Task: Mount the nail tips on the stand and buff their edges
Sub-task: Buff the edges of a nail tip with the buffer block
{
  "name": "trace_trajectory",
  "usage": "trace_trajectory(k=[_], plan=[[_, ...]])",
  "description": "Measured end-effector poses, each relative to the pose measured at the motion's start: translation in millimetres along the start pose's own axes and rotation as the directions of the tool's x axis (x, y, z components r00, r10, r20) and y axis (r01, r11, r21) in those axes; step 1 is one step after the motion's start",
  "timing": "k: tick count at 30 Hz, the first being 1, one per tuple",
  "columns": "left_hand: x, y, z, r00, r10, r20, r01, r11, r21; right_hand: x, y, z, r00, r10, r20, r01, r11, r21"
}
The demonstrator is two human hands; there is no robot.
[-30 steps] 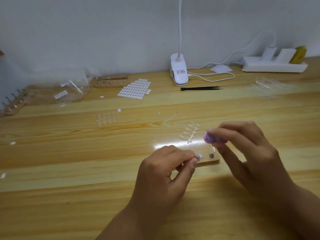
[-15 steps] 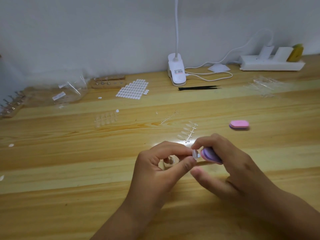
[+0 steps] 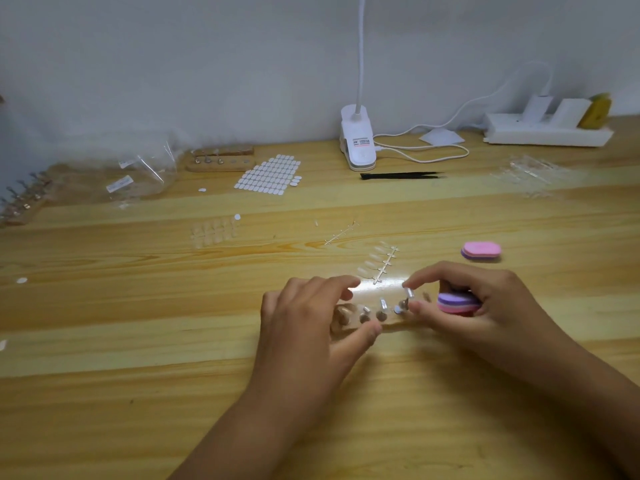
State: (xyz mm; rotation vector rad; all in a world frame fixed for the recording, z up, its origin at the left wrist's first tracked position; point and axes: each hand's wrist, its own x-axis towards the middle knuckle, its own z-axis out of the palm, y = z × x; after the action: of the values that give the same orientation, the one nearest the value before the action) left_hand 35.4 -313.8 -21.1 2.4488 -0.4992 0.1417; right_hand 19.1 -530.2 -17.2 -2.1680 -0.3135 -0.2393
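A small wooden stand point(image 3: 389, 320) with several metal pegs lies on the table in front of me. My left hand point(image 3: 311, 323) grips its left part, fingers arched over the top and thumb on the near edge. My right hand point(image 3: 485, 306) pinches a clear nail tip point(image 3: 409, 293) between index finger and thumb, just above the stand's right end. The same hand's other fingers hold a purple and pink buffer block point(image 3: 455, 303). A clear tip point(image 3: 382, 304) stands on a middle peg. A sprue of clear nail tips point(image 3: 377, 263) lies just behind the stand.
A second pink buffer point(image 3: 481, 250) lies to the back right. Farther back are black tweezers point(image 3: 401, 175), a clip lamp point(image 3: 356, 143), a sheet of white stickers point(image 3: 268, 174), another wooden stand point(image 3: 220, 161), plastic bags point(image 3: 138, 178) and a power strip point(image 3: 547, 133).
My left hand let go of the nail tip and took hold of the stand. My right hand stopped buffing and now pinches the tip at the stand's right end.
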Motion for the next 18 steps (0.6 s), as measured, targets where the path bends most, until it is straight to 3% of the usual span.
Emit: trace_trajectory(k=[9,18], plan=[[1,-9,2,0.999,0.028,0.026,-0.028,1.000,-0.011,-2,5,-12,0.993,0.056,0.100,-0.055,0.998,-0.014],[2,-9,4,0.999,0.039,0.008,-0.039,0.998,-0.040,1,5,-24,0.993,0.118,0.010,-0.118,0.992,-0.038]])
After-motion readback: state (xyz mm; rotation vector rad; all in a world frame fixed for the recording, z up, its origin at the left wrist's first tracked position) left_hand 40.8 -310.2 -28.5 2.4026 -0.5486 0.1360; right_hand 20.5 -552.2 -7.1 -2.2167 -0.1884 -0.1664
